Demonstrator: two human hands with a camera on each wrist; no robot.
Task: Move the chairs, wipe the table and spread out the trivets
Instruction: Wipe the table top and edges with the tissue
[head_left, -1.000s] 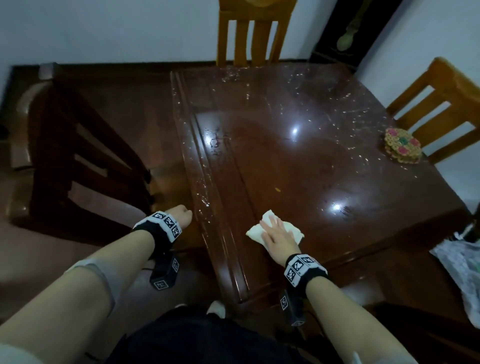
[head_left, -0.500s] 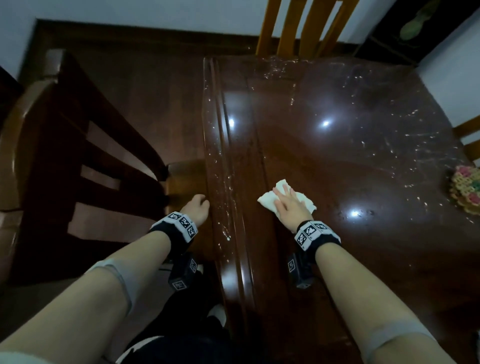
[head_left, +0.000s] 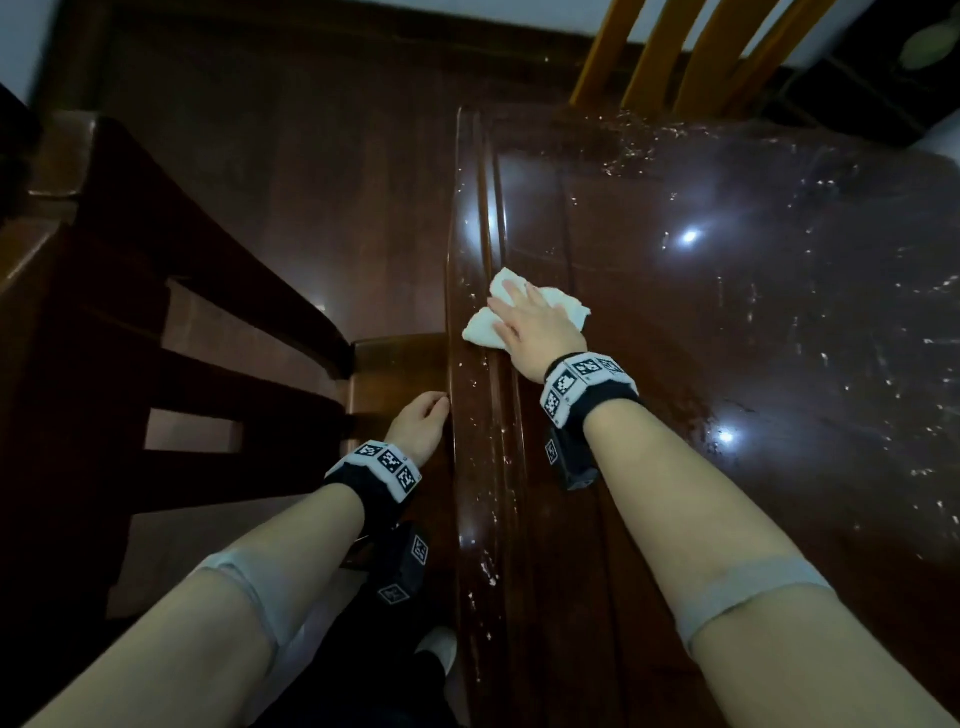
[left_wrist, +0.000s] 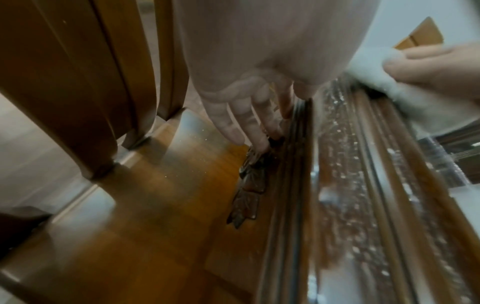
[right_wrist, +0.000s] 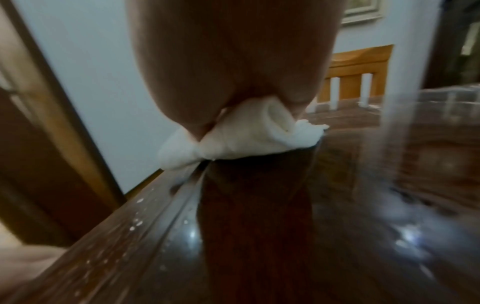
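My right hand (head_left: 524, 317) lies flat on a crumpled white cloth (head_left: 480, 330) and presses it onto the dark glossy table (head_left: 727, 338), close to the table's raised left edge. The right wrist view shows the palm (right_wrist: 233, 72) on the cloth (right_wrist: 246, 137); the fingers are hidden there. White specks and smears dot the table top and its edge moulding. My left hand (head_left: 418, 426) hangs beside the table's left edge, holding nothing, its fingers (left_wrist: 249, 133) loosely straight against the edge moulding (left_wrist: 298, 205). No trivets are in view.
A dark wooden chair (head_left: 156, 364) stands left of the table, its seat corner near my left hand. A lighter wooden chair (head_left: 701, 52) stands at the table's far side. The wood floor shows between the dark chair and the table.
My right hand has slid the cloth forward and left, up to the table's left edge. My view has swung left and down, so the trivet at the right has left the picture.
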